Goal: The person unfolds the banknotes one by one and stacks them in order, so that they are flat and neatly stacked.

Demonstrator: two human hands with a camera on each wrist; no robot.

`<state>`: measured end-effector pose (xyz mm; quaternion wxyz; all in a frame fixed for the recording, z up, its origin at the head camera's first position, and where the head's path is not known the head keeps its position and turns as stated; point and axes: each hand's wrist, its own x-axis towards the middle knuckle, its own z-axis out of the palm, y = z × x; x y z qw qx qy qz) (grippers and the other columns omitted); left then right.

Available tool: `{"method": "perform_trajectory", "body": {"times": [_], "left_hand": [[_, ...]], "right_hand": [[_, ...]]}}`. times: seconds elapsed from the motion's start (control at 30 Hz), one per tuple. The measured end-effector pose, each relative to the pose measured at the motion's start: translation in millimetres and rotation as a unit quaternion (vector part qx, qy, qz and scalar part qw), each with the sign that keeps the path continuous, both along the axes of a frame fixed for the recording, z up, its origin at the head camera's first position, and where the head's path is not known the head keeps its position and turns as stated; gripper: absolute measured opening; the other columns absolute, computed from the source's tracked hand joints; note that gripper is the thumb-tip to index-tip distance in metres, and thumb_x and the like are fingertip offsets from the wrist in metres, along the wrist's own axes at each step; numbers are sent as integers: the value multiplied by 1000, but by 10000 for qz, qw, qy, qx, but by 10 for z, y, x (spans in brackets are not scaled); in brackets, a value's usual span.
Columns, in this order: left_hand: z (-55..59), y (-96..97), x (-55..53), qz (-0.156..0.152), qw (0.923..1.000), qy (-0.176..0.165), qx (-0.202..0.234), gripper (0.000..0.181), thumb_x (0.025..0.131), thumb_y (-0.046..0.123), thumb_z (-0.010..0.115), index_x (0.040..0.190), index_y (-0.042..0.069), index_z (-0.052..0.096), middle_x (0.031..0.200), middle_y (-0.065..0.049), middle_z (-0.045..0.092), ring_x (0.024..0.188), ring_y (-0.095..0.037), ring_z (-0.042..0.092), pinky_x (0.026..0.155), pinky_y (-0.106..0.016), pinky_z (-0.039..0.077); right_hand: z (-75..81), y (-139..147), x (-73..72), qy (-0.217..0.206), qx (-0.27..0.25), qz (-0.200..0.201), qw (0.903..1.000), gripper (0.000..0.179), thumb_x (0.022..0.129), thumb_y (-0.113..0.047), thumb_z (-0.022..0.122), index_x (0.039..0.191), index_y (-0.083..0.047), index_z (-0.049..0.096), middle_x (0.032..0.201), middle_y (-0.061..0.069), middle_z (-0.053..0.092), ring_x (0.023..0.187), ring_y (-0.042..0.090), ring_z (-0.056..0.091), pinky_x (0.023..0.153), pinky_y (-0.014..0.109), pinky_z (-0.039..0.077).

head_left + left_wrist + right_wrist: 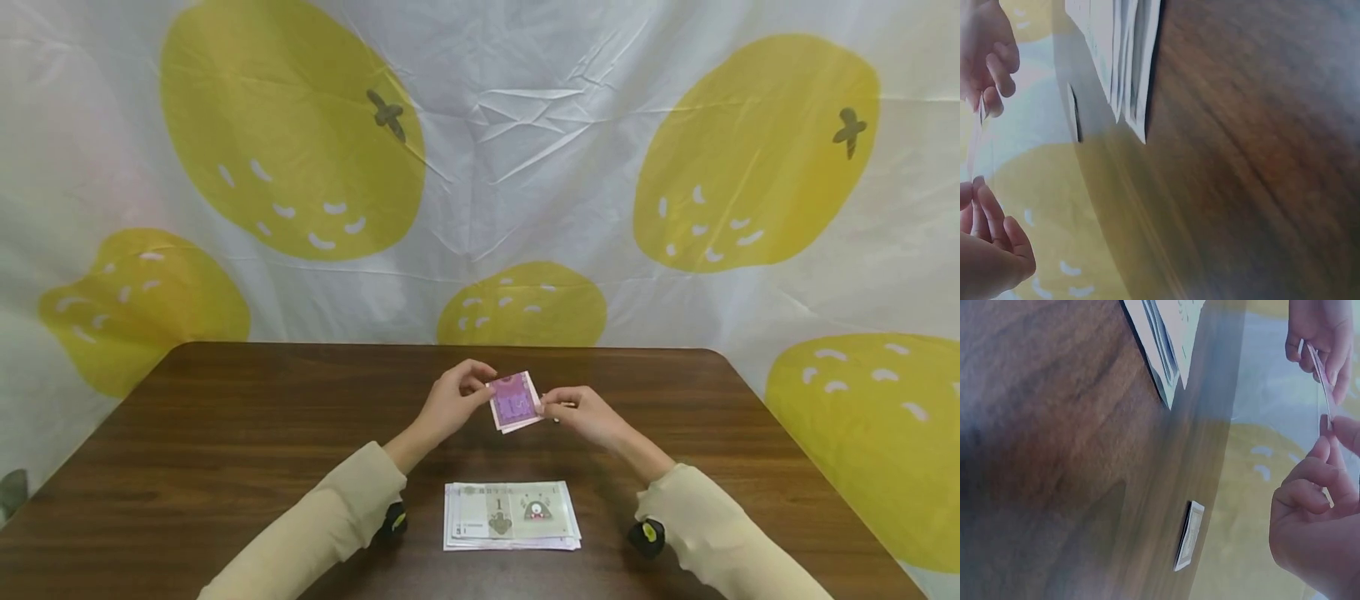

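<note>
Over the back part of the table, both hands hold a small purple banknote [514, 402], tilted and apparently folded, with pale edges showing beneath. My left hand [454, 398] pinches its left edge between thumb and fingers. At the opposite edge my right hand [585, 413] pinches the lower right corner. Seen edge-on in the right wrist view, the banknote [1322, 378] is a thin strip between the left hand [1325, 331] and the right hand [1316, 506]. Nearer the front lies a stack of banknotes [512, 515], a greenish one with a 1 on top.
A small folded paper, seemingly a banknote [1189, 536], lies on the table beneath the hands; in the head view it is mostly hidden by the right hand. The brown wooden table [247, 433] ends at a white curtain [525, 183] printed with yellow fruit.
</note>
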<state>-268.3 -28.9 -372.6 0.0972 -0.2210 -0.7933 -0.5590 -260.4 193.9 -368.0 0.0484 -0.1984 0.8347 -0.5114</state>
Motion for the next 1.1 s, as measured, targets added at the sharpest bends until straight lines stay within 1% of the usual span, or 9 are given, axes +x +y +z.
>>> {"method": "perform_trajectory", "body": {"times": [0.07, 0.13, 0.3, 0.4, 0.57, 0.7, 0.83, 0.97, 1.1], "left_hand": [[-14, -8, 22, -32, 9999, 100, -53, 17, 82, 6, 61, 99, 4, 60, 73, -5, 60, 62, -15, 50, 54, -26, 40], [-29, -14, 42, -23, 9990, 392, -214, 18, 81, 7, 61, 99, 5, 62, 76, -4, 59, 65, -15, 51, 57, -27, 42], [-71, -35, 83, -61, 9905, 1146, -761, 23, 80, 7, 61, 102, 2, 64, 86, -5, 58, 71, -13, 53, 63, -30, 45], [-91, -51, 104, -211, 9861, 1227, -1100, 31, 77, 8, 59, 107, 0, 62, 91, -6, 58, 71, -13, 53, 63, -30, 44], [-110, -63, 135, -374, 9805, 1243, -1478, 41, 73, 13, 60, 112, 0, 59, 95, -5, 57, 74, -18, 54, 67, -36, 44], [-131, -64, 143, -393, 9779, 1410, -1495, 39, 75, 18, 65, 109, 0, 60, 94, -5, 57, 75, -21, 55, 67, -38, 44], [-143, -69, 151, -355, 9759, 1581, -1461, 33, 79, 20, 64, 106, 1, 62, 91, -4, 59, 74, -22, 55, 66, -37, 44], [-145, -81, 156, -331, 9743, 1729, -1407, 25, 83, 18, 60, 103, 3, 64, 89, -2, 61, 75, -16, 55, 66, -34, 44], [-142, -90, 157, -208, 9679, 2047, -1446, 17, 86, 14, 56, 97, 6, 67, 84, 2, 62, 75, -9, 56, 65, -29, 43]], "right_hand": [[2, -8, 16, 29, -43, -47, 10000, 19, 83, -10, 59, 90, 6, 62, 97, 13, 59, 81, 18, 51, 69, 35, 43], [5, -13, 26, -13, -86, -92, 9999, 19, 83, -11, 58, 91, 6, 62, 90, 8, 59, 77, 17, 50, 65, 33, 43], [22, -14, 37, -495, -283, -223, 9981, 22, 83, -16, 59, 92, 4, 60, 66, -1, 48, 52, 8, 39, 46, 23, 33], [32, -13, 41, -710, -504, -256, 9959, 23, 84, -18, 59, 91, 4, 59, 56, -2, 41, 45, 7, 32, 42, 23, 26], [39, -13, 46, -817, -837, -236, 9929, 20, 84, -17, 58, 88, 2, 57, 54, -3, 38, 45, 6, 32, 43, 24, 25], [38, -12, 42, -890, -969, -231, 9910, 18, 84, -18, 59, 86, 0, 58, 53, -3, 37, 45, 6, 31, 43, 24, 24], [41, -7, 38, -874, -964, -267, 9911, 18, 85, -19, 58, 85, -1, 58, 53, -3, 37, 45, 7, 30, 44, 24, 24], [50, -4, 38, -857, -931, -284, 9916, 24, 86, -23, 57, 85, 1, 56, 53, -3, 36, 45, 7, 30, 44, 25, 24], [62, -10, 48, -910, -961, -267, 9908, 26, 86, -28, 57, 81, -2, 55, 53, -3, 36, 45, 8, 30, 45, 26, 24]]}}
